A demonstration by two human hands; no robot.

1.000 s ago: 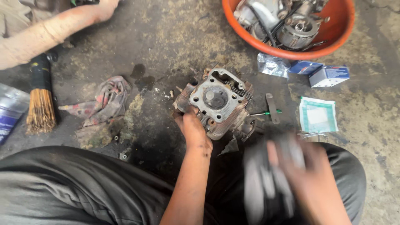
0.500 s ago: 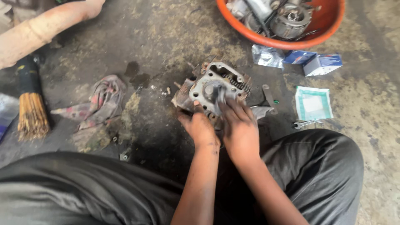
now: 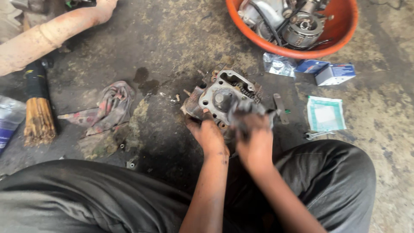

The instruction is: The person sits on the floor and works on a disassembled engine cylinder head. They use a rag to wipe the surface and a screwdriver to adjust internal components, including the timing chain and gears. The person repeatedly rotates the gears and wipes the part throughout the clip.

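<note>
The cylinder head (image 3: 222,101) sits on the oily floor (image 3: 164,47) between my knees. My left hand (image 3: 208,134) grips its near edge, fingers closed, steadying it. My right hand (image 3: 254,138) presses a dark part (image 3: 250,110) against its face, fingers clenched. Seating it, I judge, needs square alignment next.

We see a crumpled, stained rag (image 3: 105,110) on the oily concrete floor (image 3: 164,47). Left of it lies a straw-bristle brush with black handle (image 3: 38,108). Top right, a round orange plastic basin (image 3: 345,36) holds grey metal engine parts (image 3: 297,23). Just below it: a clear plastic bag (image 3: 278,64), two small blue-and-white cardboard boxes (image 3: 334,73), a flat green-and-white packet (image 3: 326,113), a small metal spanner (image 3: 315,135). Another person's forearm (image 3: 51,34) crosses top left.
</note>
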